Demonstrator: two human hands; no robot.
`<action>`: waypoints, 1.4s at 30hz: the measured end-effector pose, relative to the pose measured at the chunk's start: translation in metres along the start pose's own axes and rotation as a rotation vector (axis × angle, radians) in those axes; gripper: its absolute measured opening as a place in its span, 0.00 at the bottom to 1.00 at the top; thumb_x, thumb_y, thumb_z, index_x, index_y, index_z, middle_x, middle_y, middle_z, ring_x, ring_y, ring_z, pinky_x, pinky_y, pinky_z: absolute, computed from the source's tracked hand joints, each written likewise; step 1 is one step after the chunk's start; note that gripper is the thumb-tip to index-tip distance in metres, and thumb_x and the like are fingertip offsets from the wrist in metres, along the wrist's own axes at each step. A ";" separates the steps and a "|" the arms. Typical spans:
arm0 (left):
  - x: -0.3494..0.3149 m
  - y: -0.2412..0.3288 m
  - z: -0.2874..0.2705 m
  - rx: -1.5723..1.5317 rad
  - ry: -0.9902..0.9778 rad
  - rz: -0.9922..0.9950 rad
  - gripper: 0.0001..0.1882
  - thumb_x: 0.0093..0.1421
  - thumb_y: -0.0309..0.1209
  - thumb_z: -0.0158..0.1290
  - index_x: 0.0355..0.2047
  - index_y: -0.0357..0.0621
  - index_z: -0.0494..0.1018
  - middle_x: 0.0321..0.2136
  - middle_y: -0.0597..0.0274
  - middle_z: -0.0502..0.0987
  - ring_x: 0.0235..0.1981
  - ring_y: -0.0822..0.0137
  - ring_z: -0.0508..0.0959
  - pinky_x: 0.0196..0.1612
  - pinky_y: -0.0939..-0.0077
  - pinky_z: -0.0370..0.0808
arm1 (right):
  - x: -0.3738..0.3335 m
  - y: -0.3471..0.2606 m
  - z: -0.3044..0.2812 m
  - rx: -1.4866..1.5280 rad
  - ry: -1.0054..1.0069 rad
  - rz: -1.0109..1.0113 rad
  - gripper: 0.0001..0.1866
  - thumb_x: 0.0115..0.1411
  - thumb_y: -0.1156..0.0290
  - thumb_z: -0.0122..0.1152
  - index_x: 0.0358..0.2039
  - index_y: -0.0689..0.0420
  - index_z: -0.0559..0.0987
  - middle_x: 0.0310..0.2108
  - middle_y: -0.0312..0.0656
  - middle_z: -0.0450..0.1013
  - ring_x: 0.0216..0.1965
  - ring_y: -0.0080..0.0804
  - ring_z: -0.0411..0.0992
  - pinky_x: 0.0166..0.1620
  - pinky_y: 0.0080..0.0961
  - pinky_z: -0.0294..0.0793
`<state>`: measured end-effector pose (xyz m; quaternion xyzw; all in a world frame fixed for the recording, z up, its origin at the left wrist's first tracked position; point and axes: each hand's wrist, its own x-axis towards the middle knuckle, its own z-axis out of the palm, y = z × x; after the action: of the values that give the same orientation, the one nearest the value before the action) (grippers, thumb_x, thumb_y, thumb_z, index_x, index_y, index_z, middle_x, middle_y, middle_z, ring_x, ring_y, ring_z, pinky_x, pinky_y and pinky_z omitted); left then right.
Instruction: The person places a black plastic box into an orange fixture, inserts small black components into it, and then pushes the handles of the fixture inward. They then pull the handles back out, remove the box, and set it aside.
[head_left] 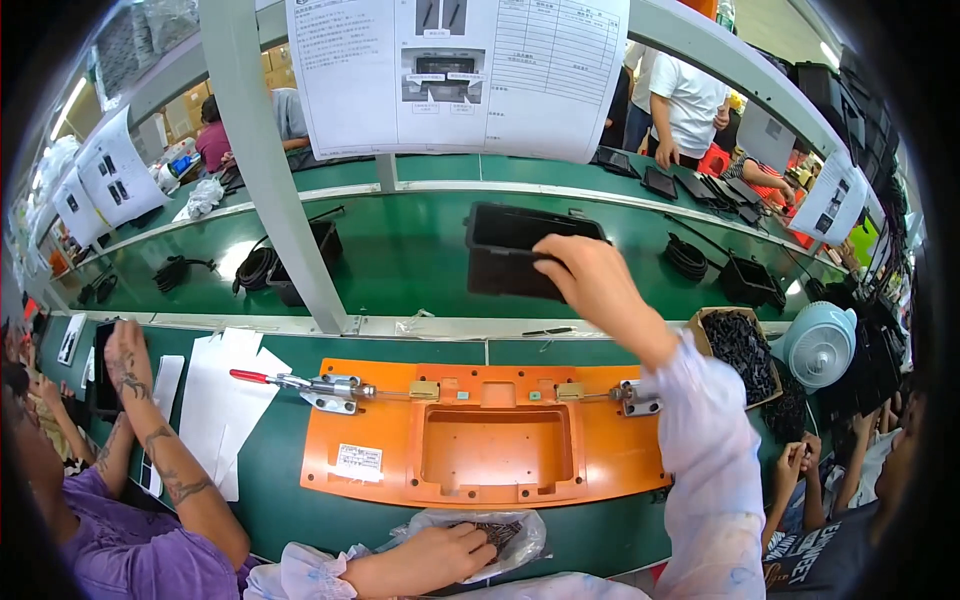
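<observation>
My right hand [598, 285] grips the near right edge of a black plastic box-shaped housing [515, 272], held above the green conveyor beyond the fixture. The housing is slightly smeared by motion. Low in front of me, my left hand [432, 556] reaches into a clear plastic bag [528, 536] of small dark screw-like parts [500, 535]. Its fingers are bent together at the parts, and what they pinch, if anything, is hidden. Between my hands lies an orange fixture [380, 420] with an unfilled rectangular recess and a toggle clamp at each side; the left clamp has a red handle [250, 376].
White sheets [225, 400] lie left of the fixture. A carton of black parts [738, 352] and a pale blue fan [820, 345] stand right. Black housings with cables [750, 280] rest on the conveyor [410, 240]. A grey post [270, 160] rises front left. Co-workers sit on both sides.
</observation>
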<state>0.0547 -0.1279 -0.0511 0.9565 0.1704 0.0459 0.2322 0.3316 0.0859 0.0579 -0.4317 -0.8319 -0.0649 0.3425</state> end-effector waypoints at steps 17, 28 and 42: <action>0.001 -0.004 0.004 0.012 0.103 0.040 0.06 0.55 0.27 0.52 0.32 0.40 0.72 0.31 0.60 0.74 0.36 0.63 0.77 0.34 0.72 0.79 | 0.006 0.083 0.048 -0.201 -0.167 0.140 0.14 0.56 0.62 0.68 0.39 0.57 0.84 0.39 0.47 0.78 0.41 0.49 0.76 0.45 0.41 0.77; -0.015 0.010 -0.087 0.098 0.357 -0.037 0.07 0.55 0.28 0.54 0.35 0.42 0.72 0.32 0.59 0.73 0.34 0.61 0.78 0.32 0.68 0.76 | -0.201 -0.022 -0.121 -0.160 0.440 0.611 0.07 0.66 0.76 0.58 0.40 0.66 0.81 0.33 0.42 0.78 0.32 0.24 0.74 0.36 0.21 0.72; 0.018 -0.084 -0.132 0.306 0.481 -0.294 0.05 0.60 0.29 0.57 0.32 0.41 0.73 0.29 0.57 0.75 0.33 0.54 0.78 0.34 0.61 0.75 | -0.287 -0.018 -0.074 -0.195 0.206 0.831 0.08 0.64 0.74 0.60 0.40 0.65 0.81 0.31 0.47 0.78 0.26 0.34 0.74 0.31 0.27 0.73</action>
<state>0.0245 0.0048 0.0275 0.9072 0.3618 0.2103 0.0429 0.4686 -0.1480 -0.0625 -0.7513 -0.5390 -0.0428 0.3784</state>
